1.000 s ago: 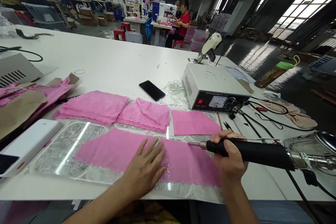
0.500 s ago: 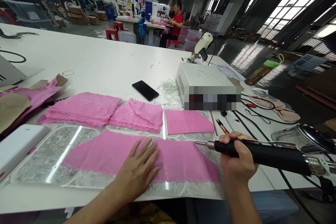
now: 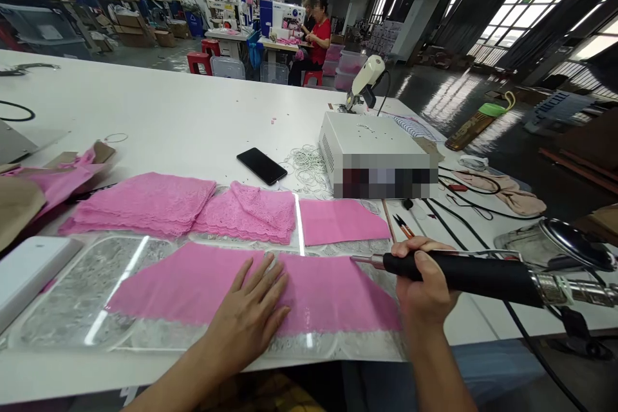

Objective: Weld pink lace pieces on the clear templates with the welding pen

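- While reading the head view, take the left hand (image 3: 251, 315) first: open, palm down, fingers spread, pressed flat on the long pink fabric (image 3: 193, 283) near its middle.
- Long pink fabric: spread over the clear plate (image 3: 72, 296) at the near edge of the white table (image 3: 168, 116).
- Right hand (image 3: 425, 283): closed around the black grip of the handheld tool (image 3: 473, 275), thumb on top.
- Metal tip (image 3: 362, 259): pointing left, at the upper right corner of the fabric; contact with the cloth impossible to tell.
- Cable (image 3: 535, 344): trailing from the tool's rear, off the table to the right.
- Behind the plate: small pink square (image 3: 338, 222), two lace stacks (image 3: 145, 203), control box (image 3: 371, 148), phone (image 3: 261, 165), snips (image 3: 403, 225).
- Judged good practice: press evenly so as to hold the cloth taut and free of wrinkles.
- Hold the spread fingertips well clear of the tip's likely path.
- Lower the tip at a shallow, steady angle and draw it along one line without pausing.
- Leave slack in the cable to avoid dragging the tool sideways.
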Tool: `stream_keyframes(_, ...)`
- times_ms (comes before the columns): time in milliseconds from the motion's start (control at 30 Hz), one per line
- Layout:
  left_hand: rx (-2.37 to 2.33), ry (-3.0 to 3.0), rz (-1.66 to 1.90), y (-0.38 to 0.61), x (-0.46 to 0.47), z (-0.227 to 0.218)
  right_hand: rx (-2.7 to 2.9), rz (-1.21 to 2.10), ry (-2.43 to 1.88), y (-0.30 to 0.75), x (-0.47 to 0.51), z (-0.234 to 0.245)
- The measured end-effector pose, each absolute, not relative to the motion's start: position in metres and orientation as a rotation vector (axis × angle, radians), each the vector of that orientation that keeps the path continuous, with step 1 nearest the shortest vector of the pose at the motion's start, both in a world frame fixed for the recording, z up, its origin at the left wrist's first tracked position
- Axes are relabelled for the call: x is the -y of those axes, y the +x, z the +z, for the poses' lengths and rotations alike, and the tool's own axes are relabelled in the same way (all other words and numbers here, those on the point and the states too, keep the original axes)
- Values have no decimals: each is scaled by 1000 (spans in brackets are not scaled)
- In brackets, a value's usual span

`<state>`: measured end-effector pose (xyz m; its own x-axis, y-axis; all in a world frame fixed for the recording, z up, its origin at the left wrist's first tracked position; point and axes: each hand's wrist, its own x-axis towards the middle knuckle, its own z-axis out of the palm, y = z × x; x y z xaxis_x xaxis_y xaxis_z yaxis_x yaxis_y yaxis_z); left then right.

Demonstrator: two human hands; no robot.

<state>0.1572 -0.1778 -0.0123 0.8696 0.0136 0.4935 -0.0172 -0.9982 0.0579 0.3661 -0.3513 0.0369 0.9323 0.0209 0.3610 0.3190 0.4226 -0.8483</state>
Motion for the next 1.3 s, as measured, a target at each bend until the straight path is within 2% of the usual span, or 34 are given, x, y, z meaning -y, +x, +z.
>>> stream_keyframes(433,91,3051,771,157,172,-13,295,-195,-1112,362,388,41)
stream_keyframes(1300,143,3092,780,159,167,-13,319,-177,-1075,363,381,35)
